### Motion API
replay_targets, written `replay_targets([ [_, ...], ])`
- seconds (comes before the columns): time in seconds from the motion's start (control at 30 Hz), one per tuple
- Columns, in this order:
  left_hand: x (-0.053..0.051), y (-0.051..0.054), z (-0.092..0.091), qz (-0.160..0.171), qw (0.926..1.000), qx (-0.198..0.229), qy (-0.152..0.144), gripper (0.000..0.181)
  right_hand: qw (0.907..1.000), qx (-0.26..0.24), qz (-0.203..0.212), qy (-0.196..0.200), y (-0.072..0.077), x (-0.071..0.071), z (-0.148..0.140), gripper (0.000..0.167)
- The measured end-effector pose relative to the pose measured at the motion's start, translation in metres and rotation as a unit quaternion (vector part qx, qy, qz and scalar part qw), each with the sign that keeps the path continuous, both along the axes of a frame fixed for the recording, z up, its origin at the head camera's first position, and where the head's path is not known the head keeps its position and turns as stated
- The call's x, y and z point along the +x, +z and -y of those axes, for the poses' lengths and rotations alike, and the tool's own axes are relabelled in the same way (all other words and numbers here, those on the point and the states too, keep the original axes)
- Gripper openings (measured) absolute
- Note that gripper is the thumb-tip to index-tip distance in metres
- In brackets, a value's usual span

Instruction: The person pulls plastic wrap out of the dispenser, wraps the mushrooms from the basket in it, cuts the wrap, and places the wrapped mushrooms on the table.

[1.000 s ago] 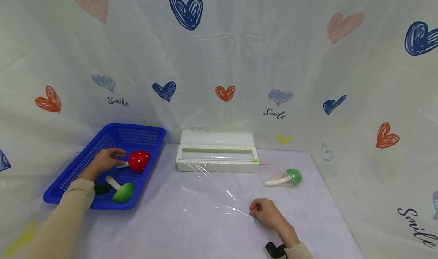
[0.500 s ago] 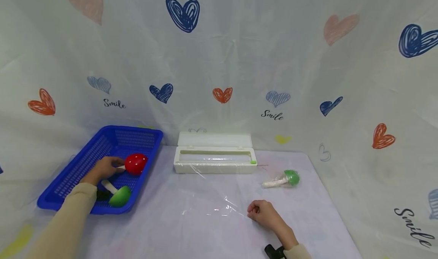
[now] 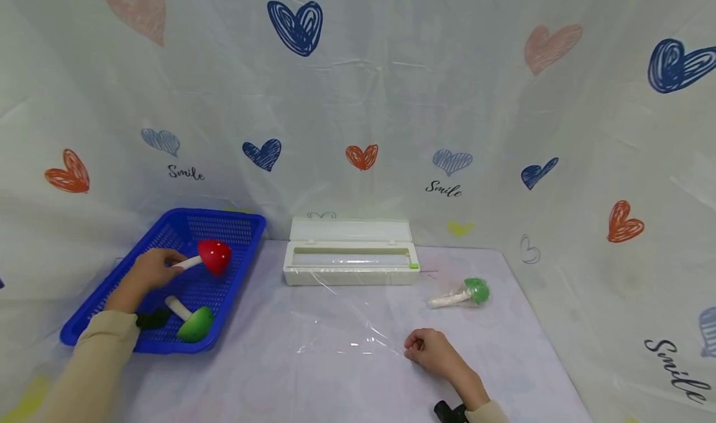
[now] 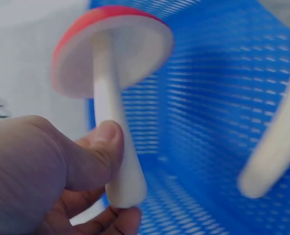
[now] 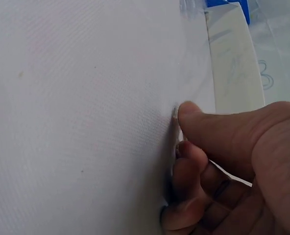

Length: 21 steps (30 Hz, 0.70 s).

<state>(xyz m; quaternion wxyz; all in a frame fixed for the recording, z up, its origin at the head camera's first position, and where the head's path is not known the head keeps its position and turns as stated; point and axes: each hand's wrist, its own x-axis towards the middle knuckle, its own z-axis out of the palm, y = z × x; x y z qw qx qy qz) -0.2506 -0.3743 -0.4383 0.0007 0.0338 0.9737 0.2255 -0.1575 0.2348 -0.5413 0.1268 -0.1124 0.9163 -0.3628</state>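
My left hand [image 3: 150,271] pinches the white stem of the red mushroom [image 3: 214,257] over the blue basket [image 3: 254,249]; in the left wrist view the thumb [image 4: 106,142] lies on the stem [image 4: 108,93], under the cap [image 4: 76,54]. A green mushroom [image 3: 195,325] lies in the basket. My right hand [image 3: 436,351] pinches a corner of the clear plastic film [image 3: 341,323], which stretches from the white dispenser box [image 3: 351,276]. In the right wrist view the thumb [image 5: 218,132] and curled fingers meet at the film's edge.
A second green-capped mushroom [image 3: 477,291], wrapped in clear film, lies right of the box on the white table cover [image 3: 503,348]. The box's lid [image 3: 351,229] stands open at the back. A dark green item [image 3: 153,319] sits in the basket by the left cuff.
My left hand has closed on the red mushroom's stem and lifted and drawn it a little left, its cap tilting. The right hand keeps its hold on the film.
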Motion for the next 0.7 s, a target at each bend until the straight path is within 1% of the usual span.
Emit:
replay_targets([
  [0.03, 0.002, 0.006, 0.0, -0.005, 1.0, -0.001, 0.002, 0.026, 1.0, -0.002, 0.001, 0.003, 0.0, 0.0, -0.001, 0.009],
  [0.13, 0.01, 0.026, -0.001, -0.035, 0.9993, 0.006, 0.007, 0.028, 0.9998, -0.007, -0.005, 0.017, 0.002, 0.0, -0.002, 0.012],
  [0.27, 0.021, 0.05, -0.009, -0.079, 0.9965, 0.019, 0.023, 0.029, 0.9993, -0.008, -0.01, 0.035, 0.001, -0.001, -0.005, 0.019],
  [0.37, 0.03, 0.065, -0.024, -0.099, 0.994, 0.032, 0.034, 0.029, 0.9995, -0.009, 0.0, 0.031, 0.0, 0.0, -0.006, 0.017],
  [0.47, 0.041, 0.077, -0.043, -0.109, 0.992, 0.056, 0.03, 0.03, 0.9997, -0.007, 0.008, 0.022, -0.002, 0.001, -0.006, 0.013],
  [0.53, 0.048, 0.081, -0.057, -0.121, 0.9895, 0.074, 0.025, 0.031, 0.9998, -0.007, 0.006, 0.019, -0.002, 0.002, -0.006, 0.013],
  [0.57, 0.051, 0.082, -0.064, -0.126, 0.9884, 0.081, 0.023, 0.032, 0.9998, -0.009, 0.007, 0.019, -0.002, 0.002, -0.006, 0.014],
  [0.63, 0.058, 0.082, -0.078, -0.129, 0.9867, 0.097, 0.02, 0.034, 0.9997, -0.008, 0.008, 0.02, -0.001, 0.003, -0.006, 0.016],
  [0.7, 0.064, 0.079, -0.092, -0.135, 0.9847, 0.108, 0.019, 0.034, 0.9997, -0.008, 0.004, 0.021, 0.0, 0.004, -0.006, 0.016],
])
